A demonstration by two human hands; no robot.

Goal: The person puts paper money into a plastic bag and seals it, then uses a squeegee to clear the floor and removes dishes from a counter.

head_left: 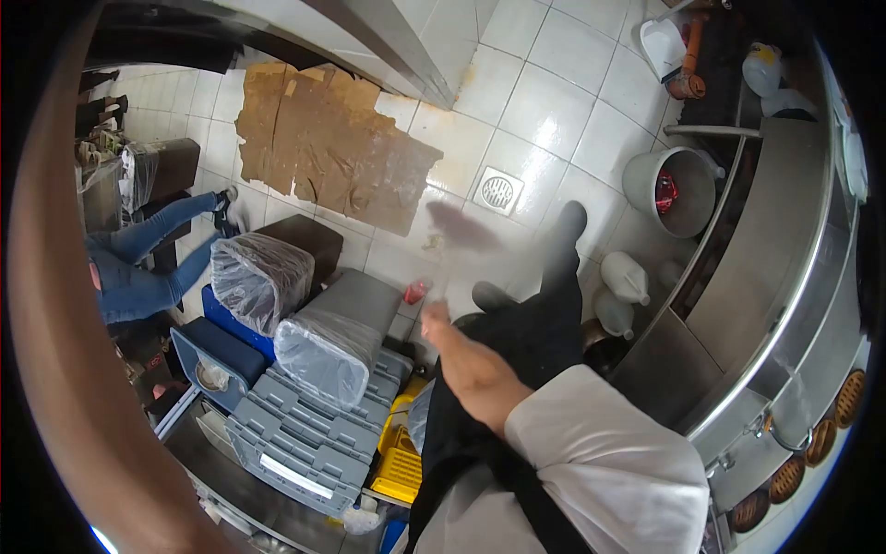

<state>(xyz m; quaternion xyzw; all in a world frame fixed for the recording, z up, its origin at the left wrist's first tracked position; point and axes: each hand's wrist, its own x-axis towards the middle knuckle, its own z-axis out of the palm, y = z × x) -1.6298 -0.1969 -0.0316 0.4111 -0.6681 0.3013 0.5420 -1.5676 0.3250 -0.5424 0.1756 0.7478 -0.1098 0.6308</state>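
Observation:
My right hand (435, 321) reaches down and is closed around the thin handle of what looks like a broom. Motion smears the broom's reddish-brown head (461, 228) just above the white tiled floor (531, 129). On the tiles beside my hand lies a crumpled red wrapper (415, 292), and a small pale scrap (432, 242) is close to the broom head. Beyond it, flattened brown cardboard (332, 148) covers part of the floor. My left hand does not show.
Grey lidded crates (305, 434), a grey bin lined with plastic (365, 309) and a yellow basket (399, 471) crowd the left. A floor drain (498, 191) lies ahead. On the right are a bucket (646, 180), jugs (624, 277) and a steel counter (738, 268). Another person's legs (152, 263) show far left.

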